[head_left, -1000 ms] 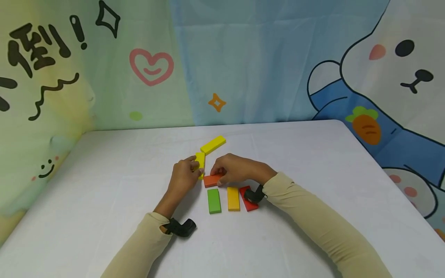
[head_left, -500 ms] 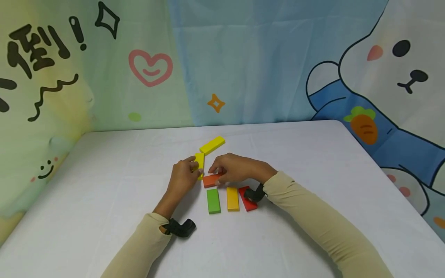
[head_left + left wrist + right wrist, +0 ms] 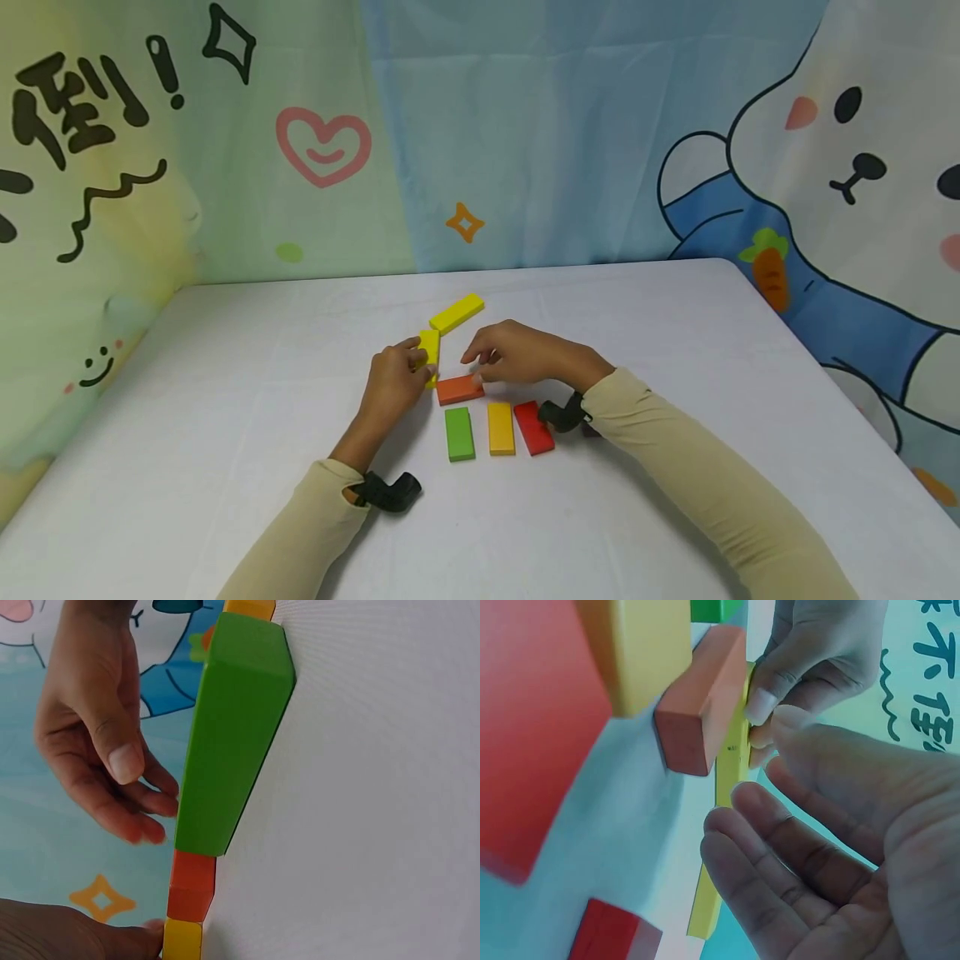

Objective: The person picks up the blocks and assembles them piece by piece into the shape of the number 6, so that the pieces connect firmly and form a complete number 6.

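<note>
On a white table (image 3: 187, 433), left to right: one left sleeve (image 3: 296, 533), beige; one left hand (image 3: 396, 379), fingers bent, fingertips touching the near yellow block; whether they pinch it or merely steady it cannot be told; one black wrist camera (image 3: 393, 493) at the left cuff; one near yellow block (image 3: 431, 342), running away from the person, partly covered by that hand; one far yellow block (image 3: 457, 314), set aslant just beyond it; one green block (image 3: 460, 434), flat, nearest the person of the left group; one orange block (image 3: 457, 390), lying crosswise between green and near yellow; one amber block (image 3: 502, 429), roughly parallel to the green and apart from it; one right hand (image 3: 517, 354), near the orange block's right end, fingers loosely bent, thumb and fingers apart, holding nothing; one red block (image 3: 531, 428), tilted, just beside the amber; one right sleeve (image 3: 697, 467), beige. In the right wrist view, additionally, one dark red block (image 3: 607, 934), cut off by the lower edge.
</note>
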The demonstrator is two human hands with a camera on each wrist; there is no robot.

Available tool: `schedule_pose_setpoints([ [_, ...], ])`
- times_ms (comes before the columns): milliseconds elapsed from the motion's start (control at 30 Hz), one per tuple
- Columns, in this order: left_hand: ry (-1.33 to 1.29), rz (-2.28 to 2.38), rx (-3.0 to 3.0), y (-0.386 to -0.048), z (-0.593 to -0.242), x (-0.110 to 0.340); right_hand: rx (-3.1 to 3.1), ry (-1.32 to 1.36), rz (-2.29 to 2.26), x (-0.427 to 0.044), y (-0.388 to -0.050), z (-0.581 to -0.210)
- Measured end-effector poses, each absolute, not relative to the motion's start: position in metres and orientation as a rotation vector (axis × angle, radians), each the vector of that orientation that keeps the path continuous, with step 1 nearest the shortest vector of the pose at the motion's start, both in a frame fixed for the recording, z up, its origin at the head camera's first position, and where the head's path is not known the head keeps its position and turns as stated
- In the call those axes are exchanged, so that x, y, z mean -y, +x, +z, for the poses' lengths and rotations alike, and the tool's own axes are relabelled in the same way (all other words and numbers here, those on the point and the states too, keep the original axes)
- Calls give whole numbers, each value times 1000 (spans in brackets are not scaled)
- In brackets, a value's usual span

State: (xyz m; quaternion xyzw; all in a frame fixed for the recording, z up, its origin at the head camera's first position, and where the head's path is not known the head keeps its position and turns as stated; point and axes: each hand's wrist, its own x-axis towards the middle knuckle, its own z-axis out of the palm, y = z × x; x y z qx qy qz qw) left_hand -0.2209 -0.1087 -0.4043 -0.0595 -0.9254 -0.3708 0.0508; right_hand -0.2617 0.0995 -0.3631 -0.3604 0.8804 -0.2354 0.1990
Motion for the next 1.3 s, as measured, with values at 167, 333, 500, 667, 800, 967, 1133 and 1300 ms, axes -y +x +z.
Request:
schedule_pose_setpoints([
  [167, -170, -1145, 2812, -220, -404, 108, -2473, -979, -673, -106, -262, -363],
  [333, -184, -1154, 2795, -220, -404, 108, -2500, -999, -659, -116, -262, -364],
  [500, -194, -1165, 2778, -220, -405, 107, -2491, -1018, -704, -127, -262, -364],
  [667, -170, -1176, 2778, -220, -405, 107, -2496, -1029, -739, -137, -262, -365],
  [800, -176, -1179, 2771, -220, -406, 108, -2532, -1004, -718, -145, -261, -368],
  [967, -207, -1162, 2754, -220, -406, 108, -2604, -968, -648, -154, -258, -371],
  [1133, -182, -1145, 2772, -218, -406, 108, -2639, -944, -612, -160, -256, -370],
  [1300, -172, -1138, 2782, -218, -406, 107, -2659, -902, -598, -165, -254, -371],
])
